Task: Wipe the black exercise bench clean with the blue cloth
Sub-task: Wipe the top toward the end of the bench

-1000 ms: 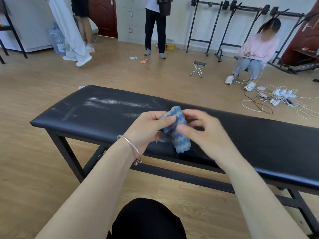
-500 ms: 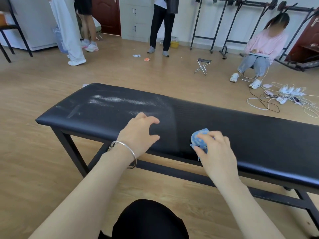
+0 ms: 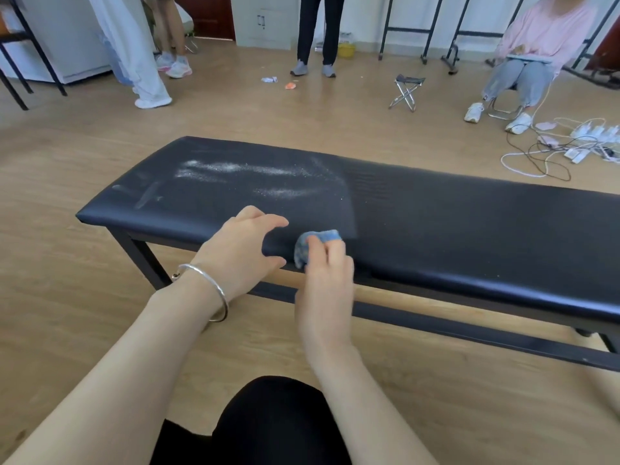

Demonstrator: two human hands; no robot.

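Under both hands runs the bench [image 3: 469, 229], its black pad stretching far out to the right of them. Right hand [image 3: 327, 266] has its fingers curled over the bunched blue cloth [image 3: 318, 239], pressing it onto the pad close to the near edge. Just beside it, the left hand [image 3: 240, 253] sits on the same edge with fingers spread and lightly bent, holding nothing; a silver bracelet [image 3: 214, 290] circles its wrist. Beyond the left hand's fingertips, white dust [image 3: 235, 169] streaks the pad. Farther off past the right hand, a small folding stool [image 3: 407, 90] stands on the wooden floor [image 3: 67, 297], with tangled cables [image 3: 553, 152] well to its right.
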